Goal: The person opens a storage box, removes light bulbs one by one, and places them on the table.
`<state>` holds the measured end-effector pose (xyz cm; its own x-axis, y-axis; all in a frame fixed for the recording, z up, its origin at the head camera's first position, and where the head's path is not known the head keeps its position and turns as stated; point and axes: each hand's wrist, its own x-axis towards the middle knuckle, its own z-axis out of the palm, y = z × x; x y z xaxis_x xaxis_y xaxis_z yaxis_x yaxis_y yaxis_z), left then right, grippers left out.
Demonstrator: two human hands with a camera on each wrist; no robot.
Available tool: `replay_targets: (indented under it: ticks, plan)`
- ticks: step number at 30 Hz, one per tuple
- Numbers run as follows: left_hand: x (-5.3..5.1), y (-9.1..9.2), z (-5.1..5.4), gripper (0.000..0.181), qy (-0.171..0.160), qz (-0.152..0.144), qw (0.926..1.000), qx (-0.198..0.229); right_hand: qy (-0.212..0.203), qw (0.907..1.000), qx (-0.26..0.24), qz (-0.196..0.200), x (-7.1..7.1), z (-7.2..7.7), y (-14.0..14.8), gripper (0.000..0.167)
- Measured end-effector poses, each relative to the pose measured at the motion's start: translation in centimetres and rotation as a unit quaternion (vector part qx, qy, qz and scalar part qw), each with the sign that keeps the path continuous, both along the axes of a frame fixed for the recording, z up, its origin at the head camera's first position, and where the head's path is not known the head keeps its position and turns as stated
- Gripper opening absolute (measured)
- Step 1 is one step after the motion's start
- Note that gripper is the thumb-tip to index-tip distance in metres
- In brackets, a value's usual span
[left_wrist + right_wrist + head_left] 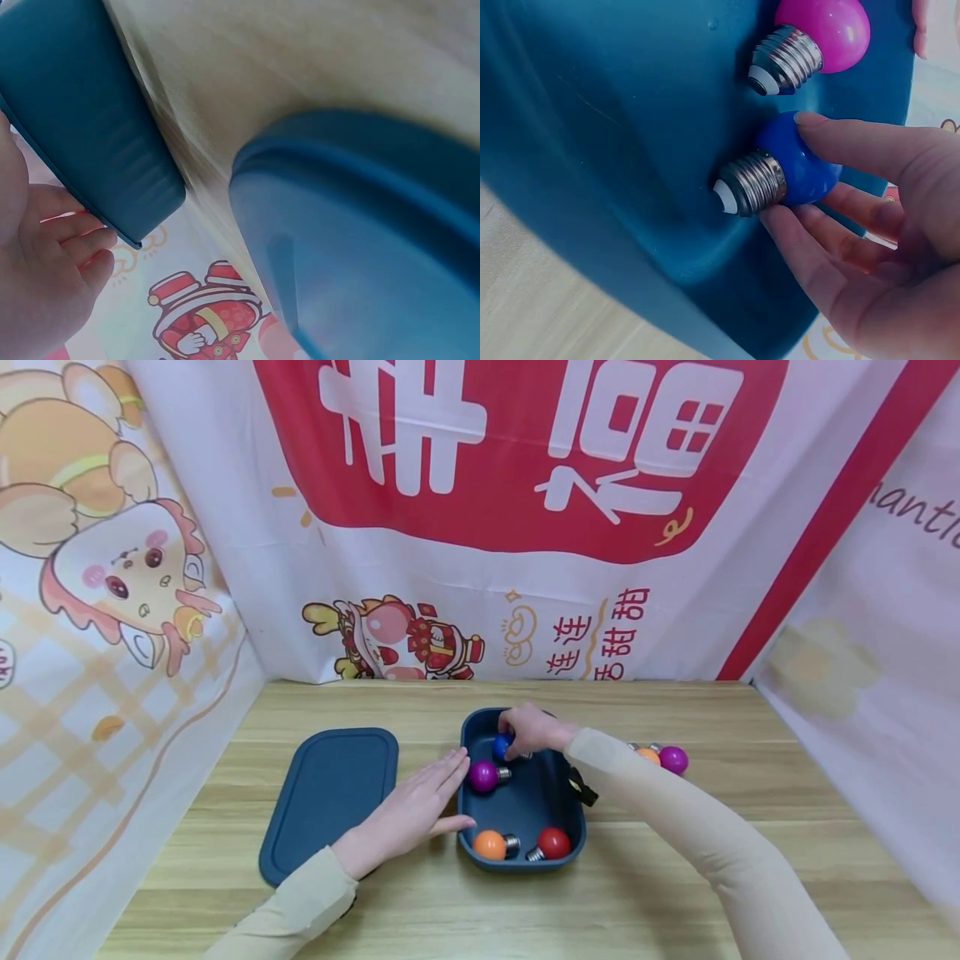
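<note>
In the head view a dark blue box (525, 802) stands on the table. Inside its far end my right hand (534, 728) pinches a blue light bulb (804, 166) between thumb and fingers; in the right wrist view its metal screw base points away from the palm. A purple bulb (483, 776) lies beside it. Toward the near end lie an orange bulb (490, 844) and a red bulb (554, 842). My left hand (412, 810) rests its straight fingers against the box's left rim, thumb spread toward the near side.
A flat dark blue lid (333, 793) lies on the table left of the box. Right of the box, partly behind the right forearm, are another orange bulb (648, 756) and another purple bulb (673, 760). A printed cloth (525, 552) hangs at the table's back edge.
</note>
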<state>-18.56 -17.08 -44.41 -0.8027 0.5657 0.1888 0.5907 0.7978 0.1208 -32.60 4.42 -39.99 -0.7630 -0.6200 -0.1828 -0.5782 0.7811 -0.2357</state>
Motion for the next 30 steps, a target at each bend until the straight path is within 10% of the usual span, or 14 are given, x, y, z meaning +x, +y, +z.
replay_targets:
  ticks: [30]
  plan:
    - [-0.4, 0.1, 0.3, 0.082, 0.044, -0.006, 0.9977, -0.051, 0.022, 0.9961, -0.085, 0.009, -0.1, 3.6, 4.6, 0.04]
